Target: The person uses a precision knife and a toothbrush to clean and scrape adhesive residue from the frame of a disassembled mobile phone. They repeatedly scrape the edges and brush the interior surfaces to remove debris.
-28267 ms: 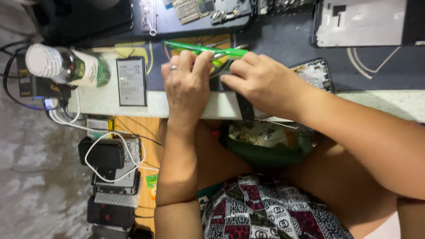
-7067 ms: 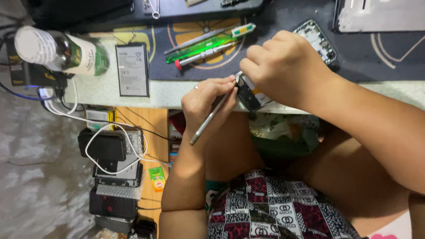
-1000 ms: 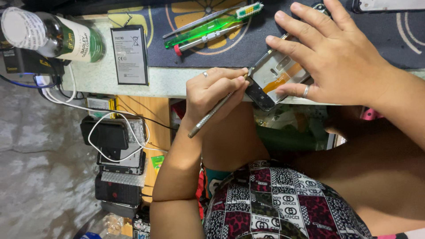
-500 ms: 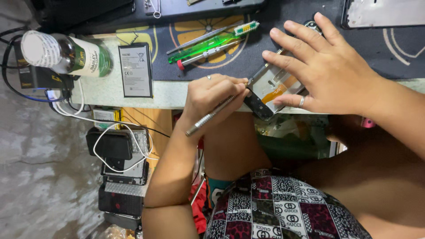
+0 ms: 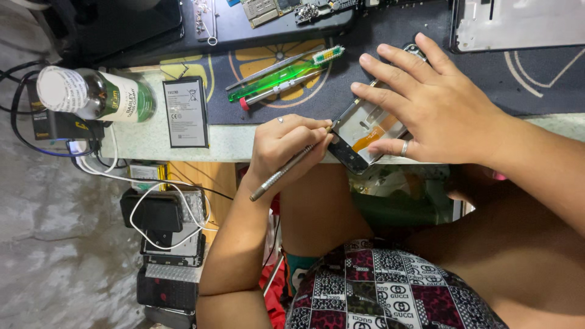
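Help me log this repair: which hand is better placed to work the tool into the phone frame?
Left, probably: the left hand grips the metal tool, tip at the phone frame; the right hand lies flat on it.

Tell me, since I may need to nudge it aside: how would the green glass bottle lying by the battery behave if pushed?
The bottle lies on its side on the bench edge, so a push would probably make it roll. It looks like glass, so likely heavy for its size, slippery, and breakable if it fell.
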